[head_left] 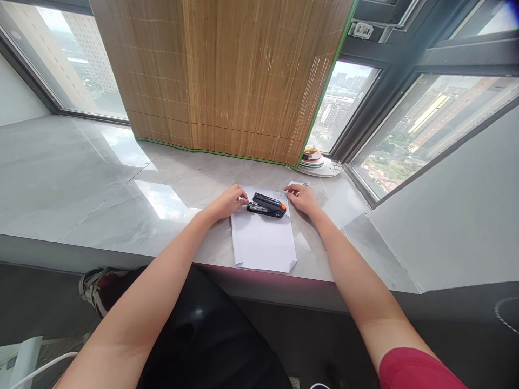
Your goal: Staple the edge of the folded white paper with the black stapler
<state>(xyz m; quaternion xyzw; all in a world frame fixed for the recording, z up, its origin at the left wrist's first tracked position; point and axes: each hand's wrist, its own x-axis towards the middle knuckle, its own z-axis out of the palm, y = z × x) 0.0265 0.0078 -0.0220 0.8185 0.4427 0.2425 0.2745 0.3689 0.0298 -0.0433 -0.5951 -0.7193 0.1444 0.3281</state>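
A black stapler (267, 206) with an orange tip at its right end lies on white paper sheets (265, 243), its top arm raised a little. The sheets rest on the grey marbled sill, and their lower corners curl. My left hand (230, 202) is at the upper left edge of the paper, its fingers bent together beside the stapler's left end; what they pinch, if anything, is too small to name. To the right of the stapler, my right hand (302, 198) has its fingers apart near the upper right corner of the sheets, holding nothing.
A bamboo blind (239, 81) with green edging hangs behind the sill (89, 200). Stacked plates (318, 165) stand at the back right, close to the window frame. The sill's front edge runs just below the paper, above my legs.
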